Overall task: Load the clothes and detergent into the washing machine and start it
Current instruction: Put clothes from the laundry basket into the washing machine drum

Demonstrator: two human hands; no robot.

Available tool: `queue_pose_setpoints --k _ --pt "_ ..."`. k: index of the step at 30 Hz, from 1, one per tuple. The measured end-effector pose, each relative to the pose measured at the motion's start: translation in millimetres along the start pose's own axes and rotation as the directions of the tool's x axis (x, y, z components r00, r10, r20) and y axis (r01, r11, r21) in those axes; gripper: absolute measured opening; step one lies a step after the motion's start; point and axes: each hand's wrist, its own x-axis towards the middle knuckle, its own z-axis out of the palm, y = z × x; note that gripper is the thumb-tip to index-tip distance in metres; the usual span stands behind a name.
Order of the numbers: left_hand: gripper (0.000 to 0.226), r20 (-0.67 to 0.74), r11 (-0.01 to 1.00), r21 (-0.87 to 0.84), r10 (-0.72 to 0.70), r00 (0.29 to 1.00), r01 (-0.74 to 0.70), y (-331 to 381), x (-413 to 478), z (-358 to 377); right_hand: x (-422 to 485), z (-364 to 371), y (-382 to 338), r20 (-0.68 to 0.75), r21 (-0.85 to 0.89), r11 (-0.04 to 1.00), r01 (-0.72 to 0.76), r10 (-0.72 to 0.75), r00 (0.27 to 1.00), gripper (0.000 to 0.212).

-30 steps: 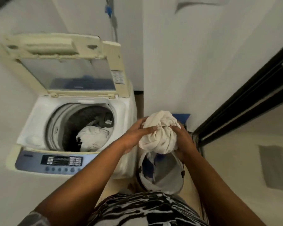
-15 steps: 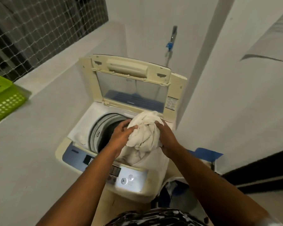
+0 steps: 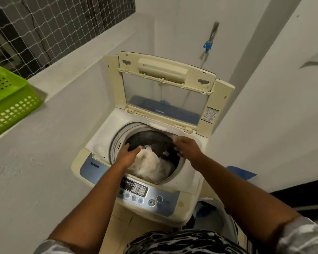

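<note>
Found the washing machine [image 3: 191, 173] at centre, its lid [image 3: 165, 99] propped open at 12 o'clock. Noted a green basket [image 3: 9, 105] on the ledge at 9 o'clock. Saw white clothes [image 3: 149, 167] lying inside the drum [image 3: 121, 142], toward its 6 o'clock. Saw the left grip [image 3: 128, 154] spread over the clothes at the drum's 9 o'clock and the right grip [image 3: 186, 146] spread at its 3 o'clock, neither holding anything.

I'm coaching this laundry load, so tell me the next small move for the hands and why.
Probably lift the left hand clear and reach the right hand down to the basket beside the washer for another garment. The white cloth lies in the drum, both hands are open and empty, and blue fabric shows in the basket.
</note>
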Motion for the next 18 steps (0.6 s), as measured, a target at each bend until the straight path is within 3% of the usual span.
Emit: queue_pose_setpoints --k 3,10,15,18 --pt "0.079 0.02 0.998 0.051 0.037 0.999 -0.038 2 -15 17 -18 -30 25 -0.095 0.07 0.998 -0.005 0.011 0.995 0.022" --pt "0.075 0.204 0.98 0.095 0.154 0.967 -0.176 26 -61 109 -70 -107 94 -0.439 0.273 0.958 -0.09 0.207 0.874 0.023" --pt "0.054 0.439 0.943 0.108 0.238 0.867 -0.314 36 -112 189 -107 -137 161 -0.501 0.432 0.89 -0.145 0.37 0.782 0.018" --pt "0.052 0.558 0.921 0.187 0.186 0.809 -0.341 24 -141 238 -125 -144 201 -0.508 0.502 0.845 -0.185 0.461 0.728 0.025"
